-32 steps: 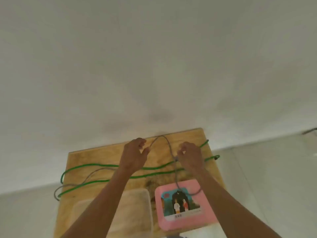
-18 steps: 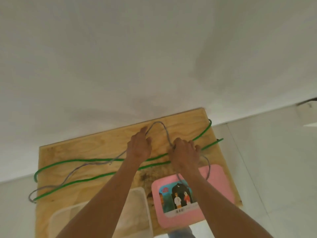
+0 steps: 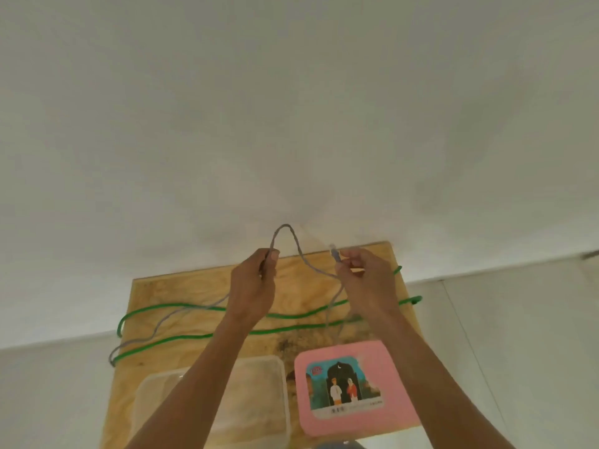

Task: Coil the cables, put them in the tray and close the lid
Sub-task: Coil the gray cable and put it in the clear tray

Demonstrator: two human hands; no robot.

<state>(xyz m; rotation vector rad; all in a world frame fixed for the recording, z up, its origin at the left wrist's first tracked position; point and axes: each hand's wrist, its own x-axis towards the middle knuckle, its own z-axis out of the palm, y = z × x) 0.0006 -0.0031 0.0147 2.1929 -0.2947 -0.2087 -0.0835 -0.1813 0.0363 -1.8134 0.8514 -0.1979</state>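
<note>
Plain white wall [image 3: 291,108] fills most of what we see, and below it a plywood table [image 3: 201,286] stands against it on a pale floor [image 3: 518,335]. Our left hand [image 3: 252,286] is raised over the table's far half, fingers curled shut around the grey cable [image 3: 299,251], which comes out of the top of the fist, arches up in a narrow loop in front of the wall and drops toward our right hand [image 3: 366,280]. That hand pinches the cable close to its end between thumb and fingertips, so that the plug [image 3: 334,252] sticks up just above them. From the left fist the rest of the grey cable trails down and leftward across the wood, past the table's left edge. Under both hands the green cable [image 3: 181,340] lies uncoiled on the table in two long runs, its bend hanging over the left edge and both runs reaching the right edge. Nearer to us, the clear plastic tray [image 3: 282,377] sits open on the wood, partly hidden by our left forearm. Just beside it on the right lies the pink lid [image 3: 395,367], flat, its picture label facing up.
</note>
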